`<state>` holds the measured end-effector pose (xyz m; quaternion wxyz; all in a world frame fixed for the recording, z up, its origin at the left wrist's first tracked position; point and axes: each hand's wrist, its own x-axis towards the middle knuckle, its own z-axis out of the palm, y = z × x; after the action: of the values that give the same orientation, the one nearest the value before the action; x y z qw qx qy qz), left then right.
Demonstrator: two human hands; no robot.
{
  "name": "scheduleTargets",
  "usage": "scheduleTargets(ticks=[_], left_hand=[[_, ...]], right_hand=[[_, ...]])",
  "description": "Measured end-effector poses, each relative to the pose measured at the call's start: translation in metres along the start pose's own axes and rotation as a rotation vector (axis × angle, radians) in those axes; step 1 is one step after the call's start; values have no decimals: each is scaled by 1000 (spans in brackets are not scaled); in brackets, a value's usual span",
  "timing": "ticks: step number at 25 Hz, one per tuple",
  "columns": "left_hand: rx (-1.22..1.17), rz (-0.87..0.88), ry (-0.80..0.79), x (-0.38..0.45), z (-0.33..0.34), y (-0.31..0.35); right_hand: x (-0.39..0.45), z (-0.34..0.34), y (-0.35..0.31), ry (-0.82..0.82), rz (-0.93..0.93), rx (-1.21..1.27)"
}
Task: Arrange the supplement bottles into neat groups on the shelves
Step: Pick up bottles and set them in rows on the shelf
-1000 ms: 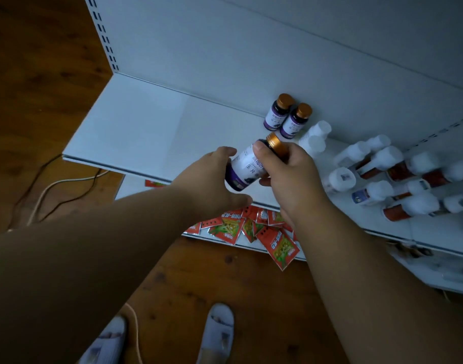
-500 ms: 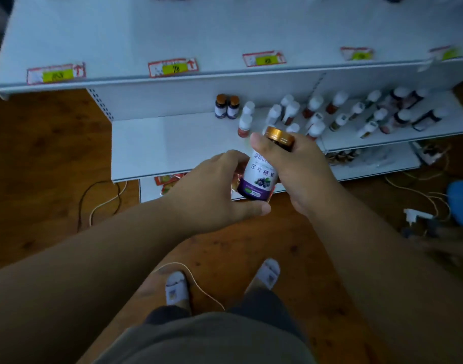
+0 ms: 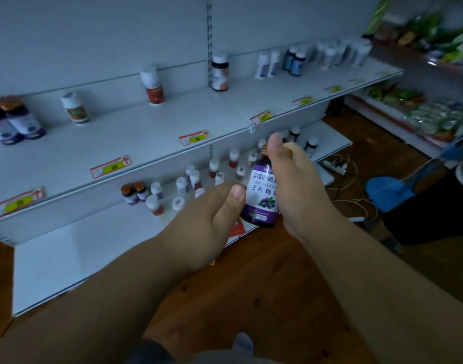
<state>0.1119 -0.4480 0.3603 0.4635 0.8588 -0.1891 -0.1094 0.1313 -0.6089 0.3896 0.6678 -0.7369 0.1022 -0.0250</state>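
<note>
A purple-labelled supplement bottle [image 3: 262,195] is held upright at the centre of the frame, in front of the shelves and above the wooden floor [image 3: 264,279]; it is gripped near the cap and along its right side by the right hand [image 3: 296,185], while the left hand [image 3: 212,219] is curled round its lower left side, thumb against the label. It is not yet placed on any shelf. On the lower shelf [image 3: 67,258], just behind the hands, a matching pair of purple bottles with bronze caps [image 3: 134,191] is seen standing together, beside a loose scatter of white-capped bottles [image 3: 199,177] that is not yet sorted into rows. On the upper shelf [image 3: 135,137], at the left edge of the frame, another purple pair [image 3: 12,122] is grouped, whereas three white-capped bottles [image 3: 153,85] are spaced well apart along the back. At the upper right a tighter cluster of bottles [image 3: 317,57] is visible, though blurred. The task is judged to be at an early-to-middle stage: a few pairs are formed, the held bottle is still to be joined to one of the purple groups, and most white-capped bottles remain to be gathered.
</note>
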Motion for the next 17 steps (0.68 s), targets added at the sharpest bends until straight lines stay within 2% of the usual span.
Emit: scheduleTargets(ticks=[3,6,9,12,17], left_hand=[[-22,46,-36,46,15,22],[4,79,-34,87,11,27],[24,104,-34,134,-4,21],[83,159,-13,171,-24,14],[187,126,94,169,-58,1]], right_hand=[[29,-31,-17,92,-41,56],[65,-44,-24,116,-47,23],[106,-45,-32,94,-78,37],[137,-37,-41,47,-102,170],[164,-9,-56,-92,-160,181]])
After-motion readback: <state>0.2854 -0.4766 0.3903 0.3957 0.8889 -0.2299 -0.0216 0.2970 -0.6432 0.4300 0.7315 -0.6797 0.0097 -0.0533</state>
